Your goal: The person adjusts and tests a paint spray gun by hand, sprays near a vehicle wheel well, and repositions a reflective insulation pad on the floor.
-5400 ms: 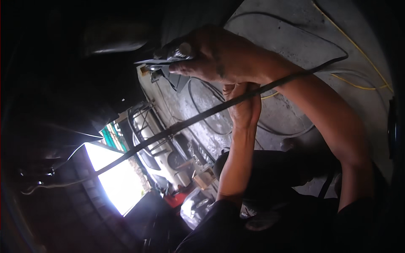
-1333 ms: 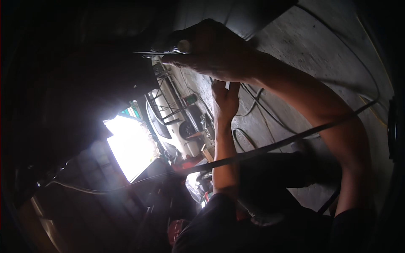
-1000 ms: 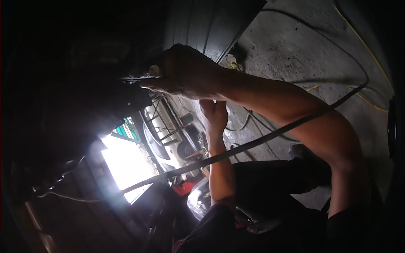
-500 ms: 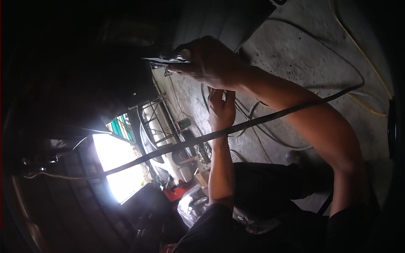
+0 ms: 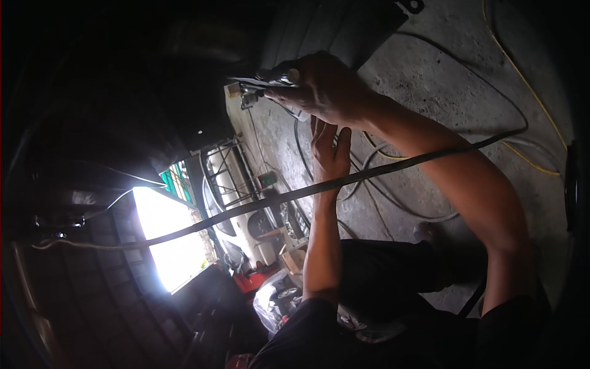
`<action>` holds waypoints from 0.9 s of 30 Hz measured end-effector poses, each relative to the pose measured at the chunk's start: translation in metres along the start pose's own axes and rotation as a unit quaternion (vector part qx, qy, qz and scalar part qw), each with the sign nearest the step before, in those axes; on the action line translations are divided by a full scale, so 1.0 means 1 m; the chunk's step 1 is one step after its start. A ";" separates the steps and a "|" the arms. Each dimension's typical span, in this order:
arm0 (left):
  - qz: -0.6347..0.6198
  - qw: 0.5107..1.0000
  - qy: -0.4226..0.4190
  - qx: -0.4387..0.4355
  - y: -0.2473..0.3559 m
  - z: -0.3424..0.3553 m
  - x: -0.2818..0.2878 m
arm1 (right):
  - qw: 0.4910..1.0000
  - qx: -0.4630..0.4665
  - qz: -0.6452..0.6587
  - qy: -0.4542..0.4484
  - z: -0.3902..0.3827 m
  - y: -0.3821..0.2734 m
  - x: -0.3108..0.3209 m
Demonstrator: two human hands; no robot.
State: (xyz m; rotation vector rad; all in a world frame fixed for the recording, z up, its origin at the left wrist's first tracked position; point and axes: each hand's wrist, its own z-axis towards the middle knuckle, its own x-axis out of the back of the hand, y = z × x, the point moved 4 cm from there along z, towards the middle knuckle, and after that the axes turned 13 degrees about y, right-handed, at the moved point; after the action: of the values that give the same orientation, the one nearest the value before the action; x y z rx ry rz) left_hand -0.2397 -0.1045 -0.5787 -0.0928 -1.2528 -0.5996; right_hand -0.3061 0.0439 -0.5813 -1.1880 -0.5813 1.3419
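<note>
My right hand (image 5: 329, 89) reaches in from the right under a dark body, its fingers and thumb closed around a thin, flat piece with a shiny edge (image 5: 246, 80). Most of that piece is lost in shadow, so its kind cannot be made out. Just below, my left hand (image 5: 330, 150) points upward with the thumb held away from the stretched fingers; the fingertips are partly hidden behind the right hand. A small pale thing (image 5: 300, 114) shows beside those fingertips. A black cable (image 5: 295, 201) runs slantwise across both forearms, nearer to me than they are.
A dark ribbed tire-like surface (image 5: 332, 31) fills the top. Grey hoses (image 5: 418, 216) and a yellow cord (image 5: 528, 83) lie on the concrete floor (image 5: 442, 74). Towards the lower left are a metal rack (image 5: 230, 172), a cardboard box (image 5: 294, 259), a clear plastic bag (image 5: 268, 304) and a bright opening (image 5: 172, 240).
The view has shifted a little. My right hand sits slightly farther right, still closed on the flat piece. My left hand's thumb has spread away from its fingers.
</note>
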 end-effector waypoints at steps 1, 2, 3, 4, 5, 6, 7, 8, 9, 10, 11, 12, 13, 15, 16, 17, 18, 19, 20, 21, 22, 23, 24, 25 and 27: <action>0.002 1.000 0.001 0.000 -0.001 -0.001 0.002 | 1.000 -0.004 0.012 -0.022 -0.003 0.003 -0.001; 0.006 1.000 -0.008 0.017 -0.002 -0.002 0.002 | 1.000 -0.003 0.011 -0.022 -0.004 0.000 0.005; 0.009 0.999 -0.018 0.035 -0.002 -0.004 0.001 | 0.998 -0.019 0.043 -0.044 -0.008 -0.003 0.009; 0.007 0.999 -0.017 0.034 -0.001 -0.006 0.001 | 0.995 -0.035 0.074 -0.065 -0.012 -0.006 0.015; 0.006 0.999 -0.011 0.047 -0.002 -0.007 0.006 | 0.994 -0.032 0.080 -0.066 -0.012 -0.015 0.019; -0.002 0.998 -0.009 0.061 -0.003 -0.009 0.006 | 0.990 -0.051 0.086 -0.096 -0.014 -0.022 0.028; -0.003 0.998 -0.009 0.061 -0.003 -0.009 0.005 | 0.985 -0.070 0.093 -0.125 -0.015 -0.024 0.034; -0.012 0.995 -0.039 0.096 -0.003 -0.009 0.002 | 0.985 -0.071 0.093 -0.125 -0.015 -0.024 0.039; -0.020 0.989 -0.069 0.131 -0.004 -0.010 0.000 | 0.983 -0.095 0.104 -0.122 -0.017 -0.021 0.044; -0.019 0.989 -0.068 0.131 -0.002 -0.009 -0.001 | 0.979 -0.118 0.115 -0.120 -0.017 -0.020 0.047; -0.012 0.993 -0.057 0.100 0.005 -0.005 -0.001 | 0.979 -0.118 0.116 -0.120 -0.015 -0.021 0.050; -0.005 0.997 -0.046 0.069 0.009 -0.003 -0.001 | 0.970 -0.142 0.139 -0.136 -0.014 -0.021 0.052; -0.003 0.997 -0.045 0.070 0.009 -0.002 0.000 | 0.961 -0.166 0.164 -0.151 -0.014 -0.021 0.051; -0.022 0.996 -0.058 0.064 0.011 0.000 -0.001 | 0.960 -0.161 0.185 -0.135 -0.012 -0.017 0.049; -0.021 0.996 -0.058 0.064 0.011 0.000 -0.001 | 0.959 -0.154 0.207 -0.119 -0.010 -0.016 0.049; -0.017 0.996 -0.057 0.061 0.011 0.001 -0.001 | 0.958 -0.155 0.208 -0.119 -0.009 -0.017 0.047; -0.012 0.997 -0.057 0.058 0.011 0.001 0.000 | 0.957 -0.163 0.211 -0.113 -0.007 -0.017 0.045; -0.010 0.997 -0.057 0.059 0.011 0.000 0.001 | 0.955 -0.172 0.215 -0.107 -0.005 -0.017 0.043; -0.005 0.996 -0.056 0.063 0.011 0.000 0.001 | 0.955 -0.172 0.216 -0.107 -0.003 -0.019 0.041; 0.000 0.996 -0.055 0.067 0.012 0.000 0.001 | 0.954 -0.189 0.203 -0.111 -0.002 -0.020 0.039; -0.019 0.996 -0.047 0.071 0.013 0.000 0.001 | 0.953 -0.206 0.190 -0.115 -0.002 -0.020 0.037; -0.018 0.996 -0.048 0.071 0.013 -0.001 0.001 | 0.953 -0.207 0.191 -0.115 -0.004 -0.017 0.034; -0.019 0.995 -0.054 0.080 0.011 -0.002 0.000 | 0.968 -0.140 0.192 -0.077 -0.003 -0.019 0.033; -0.020 0.994 -0.060 0.089 0.009 -0.003 -0.001 | 0.974 -0.108 0.193 -0.058 -0.003 -0.018 0.034; -0.018 0.993 -0.055 0.100 0.005 -0.006 0.001 | 0.975 -0.101 0.189 -0.058 -0.001 -0.024 0.034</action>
State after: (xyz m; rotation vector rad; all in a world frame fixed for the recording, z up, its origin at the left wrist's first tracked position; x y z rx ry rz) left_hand -0.2323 -0.1030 -0.5789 0.0650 -1.4179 -0.5010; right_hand -0.2878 0.0799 -0.5708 -1.4431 -0.6062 1.7140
